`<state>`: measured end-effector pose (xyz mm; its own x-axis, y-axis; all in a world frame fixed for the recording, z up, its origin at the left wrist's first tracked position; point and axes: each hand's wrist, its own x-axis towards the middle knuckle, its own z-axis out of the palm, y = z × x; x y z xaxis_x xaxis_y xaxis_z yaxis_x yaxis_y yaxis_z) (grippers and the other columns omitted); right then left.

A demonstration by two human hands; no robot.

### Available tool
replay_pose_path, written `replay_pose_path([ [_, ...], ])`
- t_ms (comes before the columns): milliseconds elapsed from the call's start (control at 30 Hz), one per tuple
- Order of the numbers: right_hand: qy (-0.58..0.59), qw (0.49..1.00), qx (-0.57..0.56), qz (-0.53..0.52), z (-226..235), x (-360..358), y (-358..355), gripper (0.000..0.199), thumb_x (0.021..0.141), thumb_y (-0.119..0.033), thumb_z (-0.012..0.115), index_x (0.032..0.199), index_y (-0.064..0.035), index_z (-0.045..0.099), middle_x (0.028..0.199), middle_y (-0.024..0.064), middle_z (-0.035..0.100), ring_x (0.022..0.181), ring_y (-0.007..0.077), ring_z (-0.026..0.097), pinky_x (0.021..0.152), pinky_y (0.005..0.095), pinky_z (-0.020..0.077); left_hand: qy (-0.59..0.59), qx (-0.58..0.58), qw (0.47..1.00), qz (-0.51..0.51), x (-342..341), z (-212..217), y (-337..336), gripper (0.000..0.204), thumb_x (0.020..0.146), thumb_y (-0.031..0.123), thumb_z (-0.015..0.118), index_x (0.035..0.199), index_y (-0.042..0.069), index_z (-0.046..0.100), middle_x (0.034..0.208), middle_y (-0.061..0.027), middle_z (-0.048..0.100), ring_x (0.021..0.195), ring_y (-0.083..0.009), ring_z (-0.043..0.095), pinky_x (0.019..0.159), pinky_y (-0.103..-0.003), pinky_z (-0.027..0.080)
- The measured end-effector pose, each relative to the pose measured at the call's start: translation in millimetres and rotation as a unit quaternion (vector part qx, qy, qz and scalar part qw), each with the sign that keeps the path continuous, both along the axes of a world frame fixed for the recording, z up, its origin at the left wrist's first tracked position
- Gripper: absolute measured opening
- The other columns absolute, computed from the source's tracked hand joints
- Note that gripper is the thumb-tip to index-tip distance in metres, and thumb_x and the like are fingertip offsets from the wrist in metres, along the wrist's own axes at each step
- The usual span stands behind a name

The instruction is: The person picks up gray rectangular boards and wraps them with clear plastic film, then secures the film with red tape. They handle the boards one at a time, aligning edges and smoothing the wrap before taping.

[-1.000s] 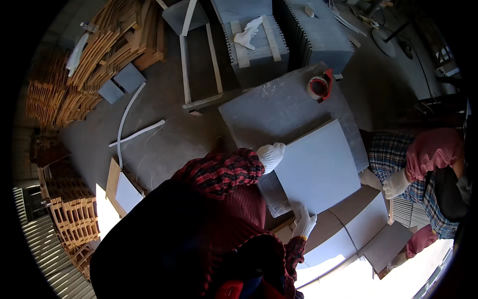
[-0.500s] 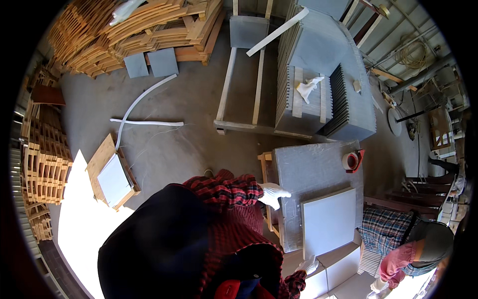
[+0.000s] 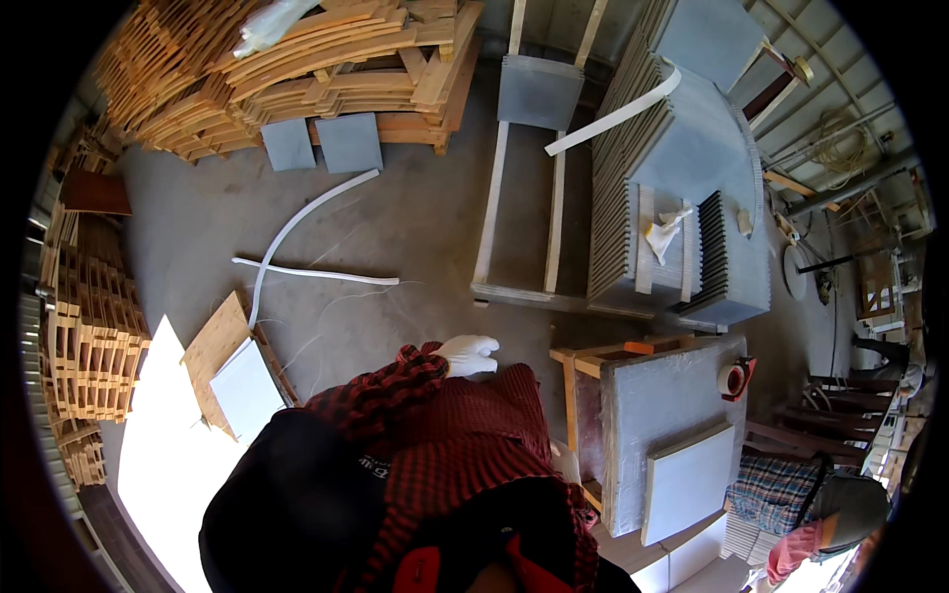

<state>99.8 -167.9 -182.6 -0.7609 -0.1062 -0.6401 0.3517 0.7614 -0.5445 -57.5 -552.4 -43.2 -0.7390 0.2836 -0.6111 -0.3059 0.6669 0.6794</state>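
Left hand (image 3: 468, 354), white glove, fingers loosely curled, empty, raised near bench (image 3: 660, 395) w/ pale tile (image 3: 689, 480). Right hand hidden, grip unclear.

Site: tile/stone-slab workshop or yard w/ bare concrete floor (image 3: 395, 237). Evidence: tall stacks of grey slabs (image 3: 682, 168) stood on edge, piles of wooden pallets (image 3: 297, 59) along wall, loose white strips (image 3: 316, 272) on floor, wooden-framed surface (image 3: 662, 415) carrying a grey slab and a lighter tile (image 3: 687, 479).
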Motion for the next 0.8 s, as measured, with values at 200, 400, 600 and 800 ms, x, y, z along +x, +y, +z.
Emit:
replay_pose_path([
  [200,0.013,0.980,-0.102,-0.170,6.1,-130.3,8.7,0.030,0.092,-0.012,0.057,0.118,0.0001,0.068,0.077,-0.0021,0.056,0.063,0.0076,0.050,0.053,0.0239,0.0375,0.059,0.011,0.994,-0.087,-88.0,-20.8,-0.8,0.049,0.089,0.038,0.064,0.126,0.007,0.059,0.109,-0.0156,0.067,0.102,-0.0323,0.063,0.090,-0.041,0.048],
  [400,0.156,0.950,-0.190,-0.193,47.2,-365.2,-31.1,0.039,0.096,-0.017,0.063,0.127,0.0049,0.065,0.106,0.0067,0.071,0.085,0.0113,0.063,0.072,0.0264,0.0500,0.048,-0.013,0.998,0.041,-162.3,-2.1,-49.1,0.053,0.087,0.037,0.064,0.129,0.006,0.062,0.117,-0.0176,0.068,0.110,-0.0306,0.065,0.095,-0.040,0.049],
  [600,0.401,0.902,-0.096,-0.131,192.4,-621.6,-104.2,0.041,0.092,-0.021,0.066,0.125,0.0025,0.065,0.130,0.0208,0.065,0.120,0.0333,0.062,0.105,0.0395,0.0448,0.009,-0.045,0.990,0.130,-246.8,17.3,-87.4,0.053,0.090,0.035,0.062,0.132,0.004,0.060,0.128,-0.0220,0.064,0.125,-0.0357,0.058,0.105,-0.040,0.045],
  [800,0.490,0.856,0.161,-0.026,225.5,-789.9,-122.4,0.082,0.084,-0.047,0.075,0.148,-0.0044,0.046,0.152,0.0266,0.043,0.139,0.0424,0.044,0.112,0.0471,0.0392,0.057,-0.082,0.987,0.126,-358.3,-33.6,-128.7,0.059,0.088,0.039,0.062,0.136,0.006,0.058,0.133,-0.0218,0.062,0.125,-0.0363,0.057,0.105,-0.040,0.044],
])
